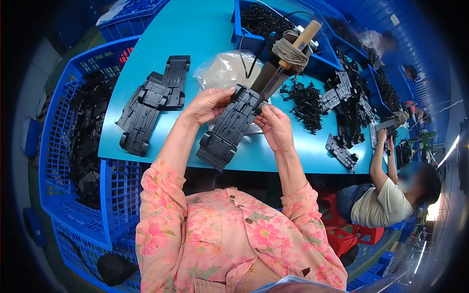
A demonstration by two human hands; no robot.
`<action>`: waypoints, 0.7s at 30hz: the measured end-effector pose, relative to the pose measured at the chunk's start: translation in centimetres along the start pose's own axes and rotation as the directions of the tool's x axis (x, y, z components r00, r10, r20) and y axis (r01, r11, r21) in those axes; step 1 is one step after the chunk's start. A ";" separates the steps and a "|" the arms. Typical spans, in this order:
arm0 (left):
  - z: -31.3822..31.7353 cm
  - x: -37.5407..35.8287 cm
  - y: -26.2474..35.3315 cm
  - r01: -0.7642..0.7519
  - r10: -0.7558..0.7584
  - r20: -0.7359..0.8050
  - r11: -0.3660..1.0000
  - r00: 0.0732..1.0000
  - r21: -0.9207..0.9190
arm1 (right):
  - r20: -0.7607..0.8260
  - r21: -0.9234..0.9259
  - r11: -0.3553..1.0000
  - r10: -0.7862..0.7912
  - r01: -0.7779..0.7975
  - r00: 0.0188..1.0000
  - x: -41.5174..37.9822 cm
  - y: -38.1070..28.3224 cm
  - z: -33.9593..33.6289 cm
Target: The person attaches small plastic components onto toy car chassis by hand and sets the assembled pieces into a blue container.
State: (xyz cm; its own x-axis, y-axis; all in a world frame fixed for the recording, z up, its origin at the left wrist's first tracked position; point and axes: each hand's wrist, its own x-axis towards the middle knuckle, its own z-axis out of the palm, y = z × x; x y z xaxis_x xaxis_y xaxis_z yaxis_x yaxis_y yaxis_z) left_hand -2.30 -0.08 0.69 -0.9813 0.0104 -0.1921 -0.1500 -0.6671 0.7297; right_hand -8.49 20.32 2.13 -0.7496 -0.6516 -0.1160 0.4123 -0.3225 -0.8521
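A black plastic toy car chassis [229, 128] is held at a slant over the front edge of the table, its ribbed side facing me. My left hand [211, 104] grips its upper left edge, thumb and fingers closed. Pinched at its upper right corner are the fingers of my right hand [274, 126], beside a small dark part there. Right behind the chassis's top end stands a tool with a wooden handle [306, 38] bound in grey cloth, its metal shaft slanting down toward that corner. A clear plastic bag [222, 68] lies behind my left hand.
More black chassis [146, 105] lie stacked on the turquoise table [141, 53] at left. Small black parts [305, 105] are heaped at right, near further chassis [342, 146]. Blue crates [105, 195] stand at left; a blue bin [238, 36] sits behind. A co-worker [386, 200] sits at right.
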 end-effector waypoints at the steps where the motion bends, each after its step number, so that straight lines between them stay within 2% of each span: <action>1: 0.0 0.0 0.0 0.005 -0.005 0.005 1.000 1.000 -0.001 | 0.002 0.000 1.000 -0.001 0.001 1.000 0.0 0.0 0.0; 17: 0.1 -0.1 -0.1 0.001 -0.001 0.004 1.000 1.000 -0.004 | 0.022 0.005 1.000 0.001 -0.001 1.000 0.0 0.1 -0.3; 21: 0.2 -0.6 -0.3 0.010 -0.009 -0.010 1.000 1.000 0.026 | 0.001 0.040 0.998 0.053 -0.053 0.999 -0.4 0.4 -0.1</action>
State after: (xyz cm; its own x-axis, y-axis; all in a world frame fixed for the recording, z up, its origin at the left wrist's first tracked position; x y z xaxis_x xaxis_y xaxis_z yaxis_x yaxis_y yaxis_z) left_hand -1.69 0.29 0.69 -0.9787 0.0095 -0.2053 -0.1625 -0.6473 0.7447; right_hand -8.09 20.53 1.78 -0.7261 -0.6687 -0.1602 0.4719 -0.3151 -0.8234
